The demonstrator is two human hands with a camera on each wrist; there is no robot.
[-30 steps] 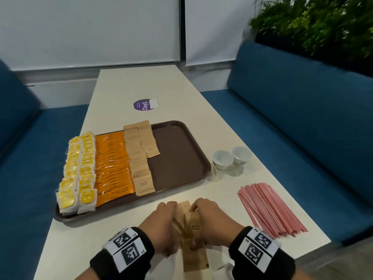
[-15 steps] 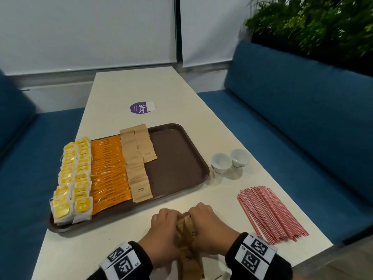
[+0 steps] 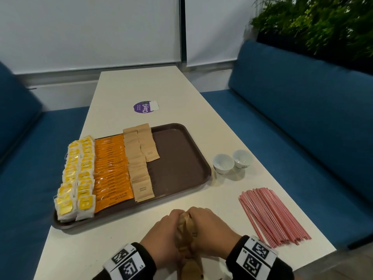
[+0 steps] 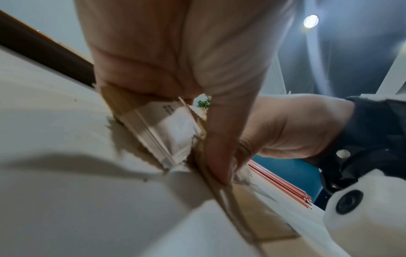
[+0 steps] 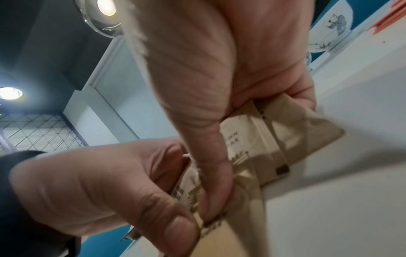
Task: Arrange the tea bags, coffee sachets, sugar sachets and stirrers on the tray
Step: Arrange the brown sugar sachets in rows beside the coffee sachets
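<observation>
A brown tray (image 3: 181, 158) lies on the white table. On it stand yellow tea bags (image 3: 77, 174) at the left, orange coffee sachets (image 3: 112, 168) beside them, and two rows of brown sugar sachets (image 3: 139, 158). In front of the tray, my left hand (image 3: 161, 237) and right hand (image 3: 210, 231) squeeze a stack of brown sugar sachets (image 3: 187, 229) upright on edge between them. The left wrist view shows the stack (image 4: 160, 130) gripped by my fingers (image 4: 219, 156). My right thumb (image 5: 211, 165) presses the sachets (image 5: 263, 142). Red stirrers (image 3: 272, 215) lie at the right.
Two small white cups (image 3: 232, 163) stand right of the tray. A purple round sticker (image 3: 144, 107) is on the table behind the tray. More brown sachets (image 3: 191, 269) lie at the near table edge. Blue sofas flank the table; plants stand at the back right.
My two hands have pressed closer together, squaring the sugar sachets from a loose spread into a tight upright stack. The head view has shifted slightly.
</observation>
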